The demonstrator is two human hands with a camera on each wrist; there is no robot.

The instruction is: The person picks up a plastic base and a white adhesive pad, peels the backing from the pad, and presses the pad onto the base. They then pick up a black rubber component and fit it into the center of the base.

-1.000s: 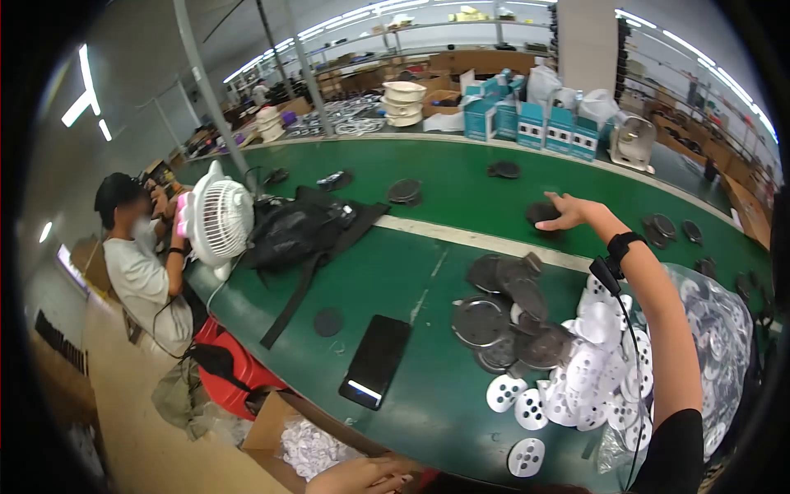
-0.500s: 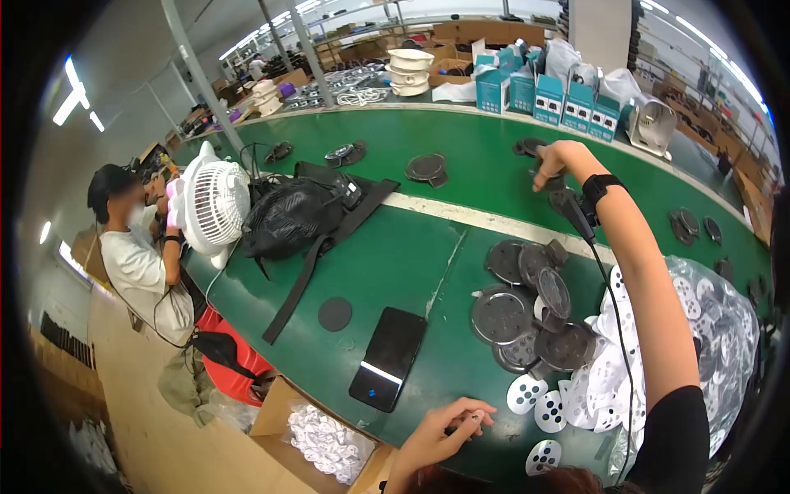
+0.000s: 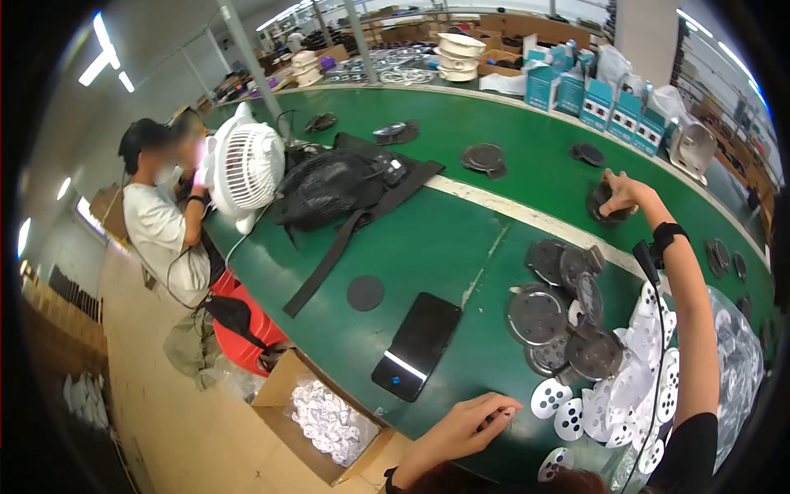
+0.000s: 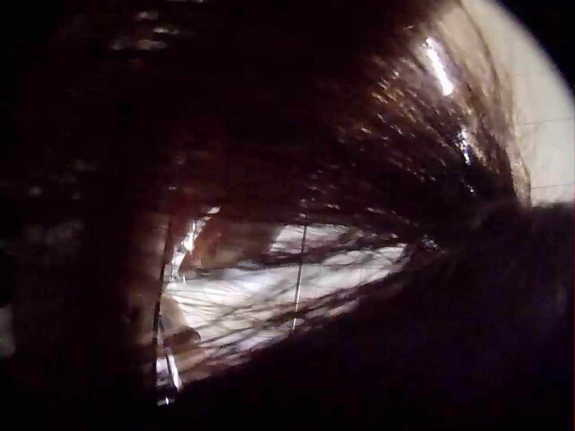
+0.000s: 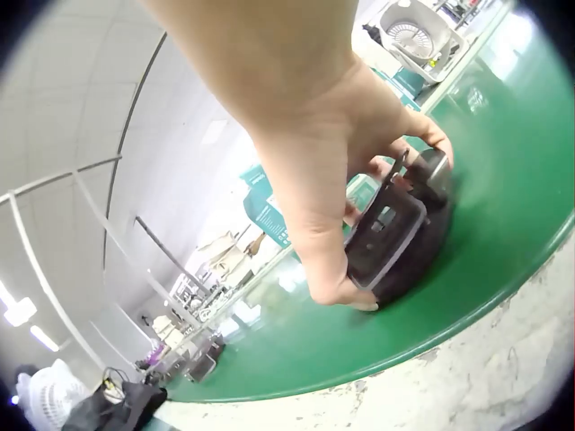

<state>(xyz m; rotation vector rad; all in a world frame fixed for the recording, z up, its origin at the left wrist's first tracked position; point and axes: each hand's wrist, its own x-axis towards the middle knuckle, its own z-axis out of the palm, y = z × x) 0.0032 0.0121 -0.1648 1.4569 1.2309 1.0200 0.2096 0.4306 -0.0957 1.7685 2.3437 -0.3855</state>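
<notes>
My right hand (image 3: pixel 627 196) reaches over the far green belt and grips a black round plastic base (image 3: pixel 602 206). In the right wrist view, thumb and fingers straddle this base (image 5: pixel 415 260), which has a raised rectangular bracket and sits tilted low over the green surface. My left hand (image 3: pixel 467 426) rests by the near table edge, fingers loosely curled, beside white discs with dark holes (image 3: pixel 550 398). Dark hair fills most of the left wrist view and hides that hand. A pile of similar black bases (image 3: pixel 539 314) lies between the hands.
A phone (image 3: pixel 417 346), a dark disc (image 3: pixel 364 293) and a black bag (image 3: pixel 337 193) lie on the near table. More bases (image 3: pixel 483 159) are spaced along the belt. A plastic bag of discs (image 3: pixel 736 379) sits right; a carton (image 3: pixel 284 420) stands below left. Another person sits by a white fan (image 3: pixel 247 169).
My right hand has closed its fingers round the black base on the belt. The left hand has come up from the bottom edge onto the table. The head view has shifted.
</notes>
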